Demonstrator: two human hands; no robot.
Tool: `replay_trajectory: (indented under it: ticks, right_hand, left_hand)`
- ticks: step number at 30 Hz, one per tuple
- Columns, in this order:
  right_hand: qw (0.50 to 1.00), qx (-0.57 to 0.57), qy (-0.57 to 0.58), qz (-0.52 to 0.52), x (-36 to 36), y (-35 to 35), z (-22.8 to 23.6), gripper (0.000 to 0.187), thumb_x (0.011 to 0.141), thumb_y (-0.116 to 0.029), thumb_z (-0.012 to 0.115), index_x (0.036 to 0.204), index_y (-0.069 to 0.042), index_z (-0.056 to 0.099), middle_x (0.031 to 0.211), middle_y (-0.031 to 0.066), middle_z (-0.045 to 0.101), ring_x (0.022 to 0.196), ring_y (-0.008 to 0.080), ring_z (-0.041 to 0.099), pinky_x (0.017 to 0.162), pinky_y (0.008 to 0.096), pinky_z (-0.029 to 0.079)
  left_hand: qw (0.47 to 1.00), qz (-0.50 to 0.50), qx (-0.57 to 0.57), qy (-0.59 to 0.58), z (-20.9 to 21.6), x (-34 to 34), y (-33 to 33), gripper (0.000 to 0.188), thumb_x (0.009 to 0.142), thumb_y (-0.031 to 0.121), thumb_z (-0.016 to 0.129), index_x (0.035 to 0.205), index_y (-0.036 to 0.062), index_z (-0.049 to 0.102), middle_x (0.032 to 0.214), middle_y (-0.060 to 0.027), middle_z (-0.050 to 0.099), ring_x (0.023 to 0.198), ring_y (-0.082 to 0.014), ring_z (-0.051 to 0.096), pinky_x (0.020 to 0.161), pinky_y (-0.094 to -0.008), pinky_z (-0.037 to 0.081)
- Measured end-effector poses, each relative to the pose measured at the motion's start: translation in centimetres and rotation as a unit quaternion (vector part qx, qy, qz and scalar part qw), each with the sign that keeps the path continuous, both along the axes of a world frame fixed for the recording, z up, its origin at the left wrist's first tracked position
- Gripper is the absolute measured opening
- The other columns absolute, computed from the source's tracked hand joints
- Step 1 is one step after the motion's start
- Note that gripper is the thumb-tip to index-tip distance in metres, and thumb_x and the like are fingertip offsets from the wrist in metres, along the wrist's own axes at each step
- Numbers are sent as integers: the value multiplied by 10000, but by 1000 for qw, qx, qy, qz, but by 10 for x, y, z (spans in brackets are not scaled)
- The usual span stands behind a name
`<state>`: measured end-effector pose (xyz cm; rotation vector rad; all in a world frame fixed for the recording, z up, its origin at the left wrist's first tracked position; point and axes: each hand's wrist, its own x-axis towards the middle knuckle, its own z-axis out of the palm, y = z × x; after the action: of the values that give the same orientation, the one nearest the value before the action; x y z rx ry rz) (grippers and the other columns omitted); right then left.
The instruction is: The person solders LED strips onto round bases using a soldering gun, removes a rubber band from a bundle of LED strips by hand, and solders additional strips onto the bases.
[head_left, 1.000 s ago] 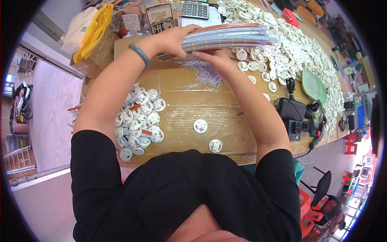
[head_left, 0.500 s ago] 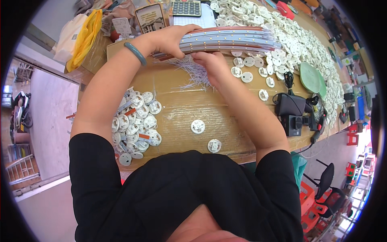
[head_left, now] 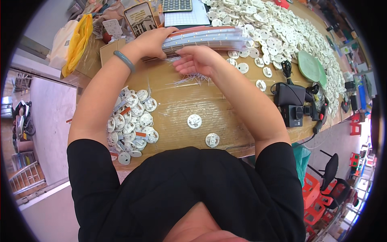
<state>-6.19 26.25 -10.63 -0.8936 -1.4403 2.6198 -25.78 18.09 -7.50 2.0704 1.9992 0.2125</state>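
Note:
A thick bundle of LED strips (head_left: 205,38), pale blue with small yellowish chips, lies across the far part of the table. My left hand (head_left: 153,44) is closed around its left end. Against the near side of the bundle is my right hand (head_left: 197,61), with its fingers stretched out and the palm partly showing; it grips nothing. The bundle's right end is blurred. Beneath and in front of my right hand lie loose thin white wires (head_left: 192,79). Two round white fittings (head_left: 194,121) rest singly near me.
A heap of round white fittings (head_left: 135,121) with strip pieces sits at the left. A larger pile of white discs (head_left: 274,34) spreads across the far right. Green plates (head_left: 308,66), a black camera (head_left: 292,115) and a calculator (head_left: 177,5) are also on the table.
The strip bundle and my left hand have shifted left. My right hand has loosened from the bundle and its fingers have straightened. The view has shifted slightly.

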Motion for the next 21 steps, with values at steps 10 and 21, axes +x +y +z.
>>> replay_trajectory:
  ticks: [10,21]
  right_hand:
    - [981,157,74,-90,149,-7,39,348,945,-190,623,1243,-12,591,971,120,690,793,157,681,706,274,558]
    - [909,247,48,-333,340,-53,17,330,959,-121,582,1258,16,559,991,105,692,823,143,668,721,251,535]
  left_hand:
    - [979,-29,186,81,-11,57,-2,1046,591,380,873,1473,171,350,1237,-140,543,1169,-335,546,976,-448,453]
    - [972,-20,232,25,-1,88,24,190,806,131,649,991,98,681,972,-106,662,935,-329,635,796,-440,514]
